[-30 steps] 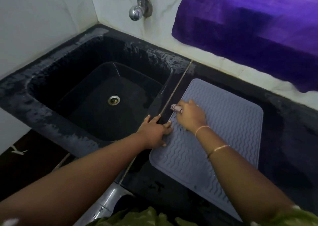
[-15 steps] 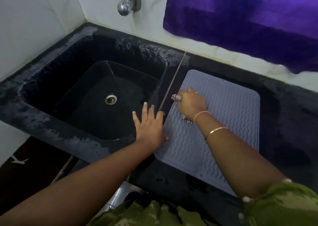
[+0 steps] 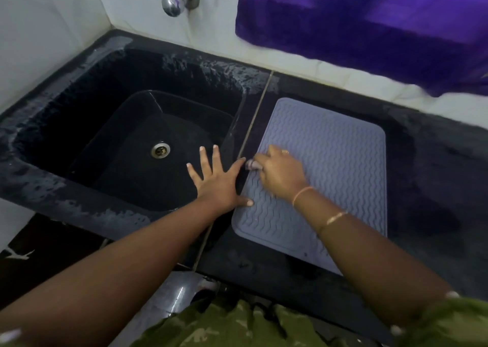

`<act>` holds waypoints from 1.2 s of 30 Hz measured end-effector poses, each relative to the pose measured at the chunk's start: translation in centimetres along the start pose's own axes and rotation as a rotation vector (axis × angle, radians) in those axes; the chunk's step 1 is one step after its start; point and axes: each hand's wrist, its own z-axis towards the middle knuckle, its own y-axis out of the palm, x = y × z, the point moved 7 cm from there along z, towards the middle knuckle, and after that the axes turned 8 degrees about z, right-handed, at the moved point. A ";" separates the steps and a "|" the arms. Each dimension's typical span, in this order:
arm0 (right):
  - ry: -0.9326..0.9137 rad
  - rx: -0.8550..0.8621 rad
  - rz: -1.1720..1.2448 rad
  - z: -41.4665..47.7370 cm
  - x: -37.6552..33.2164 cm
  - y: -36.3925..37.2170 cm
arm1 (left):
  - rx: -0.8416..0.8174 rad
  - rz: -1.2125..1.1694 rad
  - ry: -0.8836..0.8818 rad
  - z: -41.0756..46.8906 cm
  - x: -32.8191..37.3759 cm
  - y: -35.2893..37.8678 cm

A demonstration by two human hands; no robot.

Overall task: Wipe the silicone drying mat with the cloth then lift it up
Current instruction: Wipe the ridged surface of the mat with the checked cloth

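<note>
A grey silicone drying mat [image 3: 335,161] with a wavy ribbed pattern lies flat on the black counter, right of the sink. My right hand [image 3: 281,173] rests on the mat's left edge, closed around a small bunched cloth [image 3: 252,164]; only a bit of the cloth sticks out past the fingers. My left hand [image 3: 216,181] lies flat with fingers spread on the strip between sink and mat, its thumb touching the mat's near-left edge.
A black sink [image 3: 148,145] with a metal drain [image 3: 160,149] fills the left. A chrome tap [image 3: 175,1] juts from the white tiled wall. A purple towel [image 3: 369,26] hangs at the back right. Black counter [image 3: 435,182] surrounds the mat.
My left hand went from curled at the mat's edge to flat with spread fingers. My right hand with the cloth stayed at the mat's left edge. The camera view shifted a little.
</note>
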 end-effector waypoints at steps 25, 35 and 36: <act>-0.008 -0.050 0.056 -4.3 -3.2 1.1 | -0.190 0.049 -0.022 -1.8 -1.4 1.0; -0.200 -0.079 -0.049 -3.8 -2.2 0.5 | -0.136 0.133 0.118 -2.6 -1.5 1.4; -0.146 -0.061 -0.055 -2.7 -1.4 0.2 | -0.132 0.153 0.154 -2.7 -1.3 1.4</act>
